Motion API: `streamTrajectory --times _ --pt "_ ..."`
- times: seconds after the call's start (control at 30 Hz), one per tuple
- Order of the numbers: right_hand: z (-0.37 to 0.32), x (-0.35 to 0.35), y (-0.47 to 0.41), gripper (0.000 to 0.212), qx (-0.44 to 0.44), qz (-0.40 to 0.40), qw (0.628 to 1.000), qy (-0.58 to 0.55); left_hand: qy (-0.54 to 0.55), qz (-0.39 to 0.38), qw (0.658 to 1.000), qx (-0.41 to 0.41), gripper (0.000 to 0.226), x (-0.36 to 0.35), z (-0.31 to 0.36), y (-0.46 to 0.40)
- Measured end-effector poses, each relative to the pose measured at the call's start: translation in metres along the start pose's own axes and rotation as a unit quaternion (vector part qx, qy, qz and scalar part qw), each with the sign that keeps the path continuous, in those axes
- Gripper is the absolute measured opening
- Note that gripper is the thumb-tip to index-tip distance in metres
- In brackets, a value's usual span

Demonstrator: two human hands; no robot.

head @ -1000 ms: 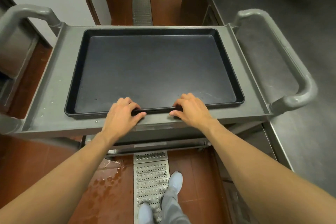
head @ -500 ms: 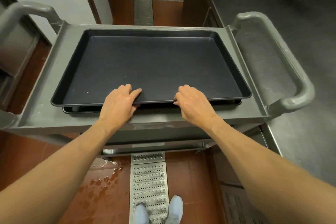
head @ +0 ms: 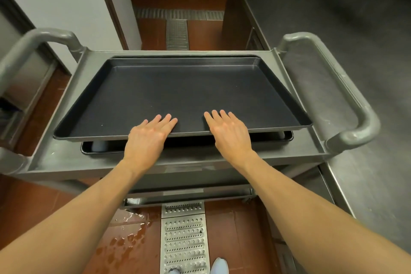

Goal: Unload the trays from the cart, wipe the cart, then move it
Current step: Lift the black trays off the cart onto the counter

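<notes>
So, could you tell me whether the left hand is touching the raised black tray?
Touching: the head view shows the left hand gripping the top black tray's near rim.

The top tray (head: pixel 182 93) has been lifted higher at its near edge; a second tray (head: pixel 287 136) beneath is exposed further.

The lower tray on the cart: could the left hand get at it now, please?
Probably not yet: the left hand grips the raised top tray, which covers most of the lower tray; only its near edge shows.
</notes>
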State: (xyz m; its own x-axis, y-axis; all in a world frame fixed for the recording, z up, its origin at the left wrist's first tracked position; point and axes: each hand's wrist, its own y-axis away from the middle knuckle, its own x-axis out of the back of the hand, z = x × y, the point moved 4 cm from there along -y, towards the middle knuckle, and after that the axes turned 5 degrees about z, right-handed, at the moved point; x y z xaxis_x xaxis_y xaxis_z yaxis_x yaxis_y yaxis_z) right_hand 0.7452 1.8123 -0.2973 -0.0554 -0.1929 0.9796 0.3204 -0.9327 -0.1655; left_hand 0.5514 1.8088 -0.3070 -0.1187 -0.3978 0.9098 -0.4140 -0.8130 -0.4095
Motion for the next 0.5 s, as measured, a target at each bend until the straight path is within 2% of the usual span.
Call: streamTrajectory --times 0.13,0.33,0.5 --pt "0.007 0.032 0.003 0.058 -0.014 0.020 1.000 -0.020 0.007 0.020 1.000 0.006 0.053 0.029 0.004 -0.012" --pt "0.019 0.098 0.016 0.037 -0.029 0.074 0.997 -0.007 0.014 0.005 1.000 0.011 0.039 0.081 0.010 -0.036" --pt "0.049 0.158 0.049 0.033 -0.088 0.125 0.988 0.030 0.009 0.066 0.996 -0.056 0.027 0.143 0.045 -0.068"
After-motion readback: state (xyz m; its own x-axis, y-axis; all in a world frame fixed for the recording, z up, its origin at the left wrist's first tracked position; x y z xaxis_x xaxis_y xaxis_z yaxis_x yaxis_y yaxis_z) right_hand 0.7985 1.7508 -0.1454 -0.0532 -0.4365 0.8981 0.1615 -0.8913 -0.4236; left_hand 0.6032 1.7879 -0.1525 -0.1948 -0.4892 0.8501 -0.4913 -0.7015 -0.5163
